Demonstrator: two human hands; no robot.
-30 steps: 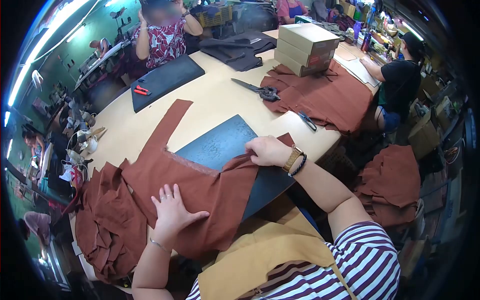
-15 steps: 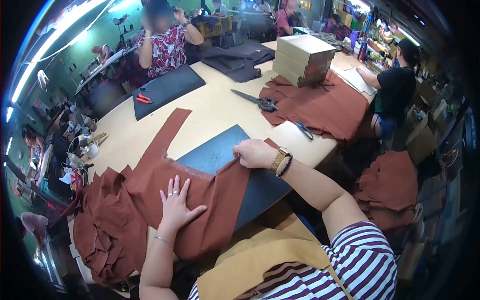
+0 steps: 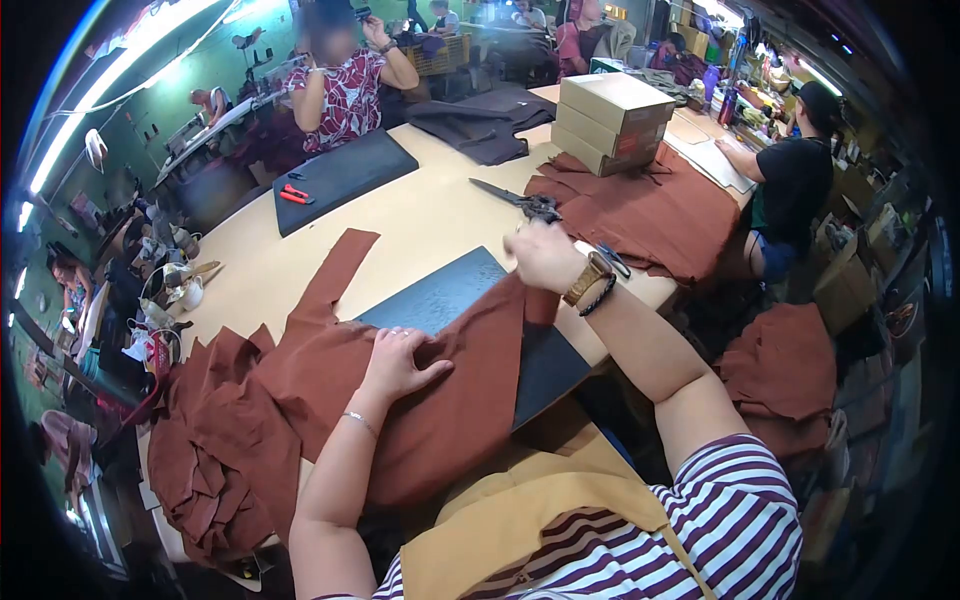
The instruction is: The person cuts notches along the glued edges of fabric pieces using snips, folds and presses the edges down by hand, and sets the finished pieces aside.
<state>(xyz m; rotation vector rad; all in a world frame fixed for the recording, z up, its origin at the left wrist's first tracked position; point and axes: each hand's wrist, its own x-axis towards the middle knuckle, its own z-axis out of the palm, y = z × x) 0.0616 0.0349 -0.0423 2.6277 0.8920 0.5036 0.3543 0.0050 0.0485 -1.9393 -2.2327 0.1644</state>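
A rust-brown cut fabric piece with a long narrow strip at its far end lies across a dark board on the table. My left hand rests at the far edge of the fabric, its fingers bent over that edge and the thumb pointing right. Closed in a fist and slightly blurred, my right hand holds the right corner of the fabric raised above the board. A watch and a dark beaded bracelet are on the right wrist. Beyond that hand lie large scissors.
Bunched brown fabric lies at the left. Cardboard boxes sit on stacked brown cloth at the right. A red cutter lies on a black board. People stand across the table and at the right.
My right hand has moved right and up, drawing the fabric corner with it. My left hand has gone from flat and spread to curled at the fabric's far edge.
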